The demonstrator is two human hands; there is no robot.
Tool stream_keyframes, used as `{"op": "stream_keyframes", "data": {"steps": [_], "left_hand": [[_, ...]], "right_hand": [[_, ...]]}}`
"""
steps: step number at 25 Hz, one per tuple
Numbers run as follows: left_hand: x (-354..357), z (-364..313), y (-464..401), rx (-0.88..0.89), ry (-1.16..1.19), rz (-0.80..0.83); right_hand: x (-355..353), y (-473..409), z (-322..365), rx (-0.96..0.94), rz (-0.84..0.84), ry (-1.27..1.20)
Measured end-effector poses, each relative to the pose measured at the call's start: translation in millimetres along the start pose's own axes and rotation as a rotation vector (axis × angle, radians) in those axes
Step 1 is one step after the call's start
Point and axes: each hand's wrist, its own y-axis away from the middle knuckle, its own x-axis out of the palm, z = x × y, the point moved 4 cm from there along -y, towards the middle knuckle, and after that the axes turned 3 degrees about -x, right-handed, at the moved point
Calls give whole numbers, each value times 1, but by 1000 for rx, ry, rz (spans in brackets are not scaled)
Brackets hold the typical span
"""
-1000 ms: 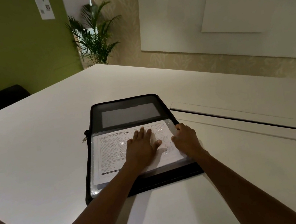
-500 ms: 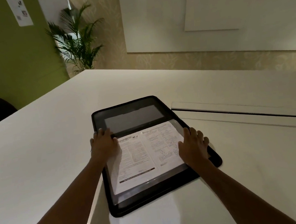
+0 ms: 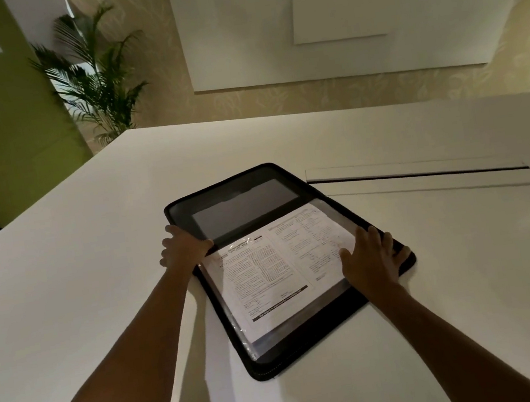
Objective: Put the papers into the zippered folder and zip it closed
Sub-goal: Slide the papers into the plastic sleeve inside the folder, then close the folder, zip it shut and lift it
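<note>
the flat black zippered folder [image 3: 294,264] lies open on the big white table [image 3: 95,257], and it is the thing to look from. the white printed papers [image 3: 279,269] lie inside it, on its near half, under a clear plastic sheet. the far half of the folder is a dark flap with a grey pocket window.

the left hand [image 3: 183,247] is at the folder's left edge, right where the two halves meet. its fingers curl over the black rim there, and the thumb points in toward the papers. i cannot tell if it is pinching the rim or only resting on it.

the right hand [image 3: 370,259] lies flat on the folder's right edge. its fingers are spread out, some on the papers and some on the black rim (the little finger sits out near the corner).

so the papers look to be in already, and the step now seems to be getting ready to shut the folder. next, the far flap needs to fold down over the papers, with the sheets kept flat so no corner sticks out. then a hand must find the zipper pull, which i cannot see here, and run it round the rim.

a long dark slot [image 3: 422,175] in the table runs just past the folder's right far side.
</note>
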Motion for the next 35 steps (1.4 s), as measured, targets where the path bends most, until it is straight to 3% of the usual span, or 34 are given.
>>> {"op": "stream_keyframes", "data": {"steps": [8,15,22,35], "left_hand": [[-10,21,-17,-168,563,144],[-12,31,2,31,602,123],[-10,48,51,281,588,-83],[-5,54,114,350,600,-182]], "right_hand": [[4,16,-2,51,17,-78],[7,2,-10,-3,-45,-77],[14,-25,-24,-82,0,-83],[23,-75,-41,-222,45,-89]]}}
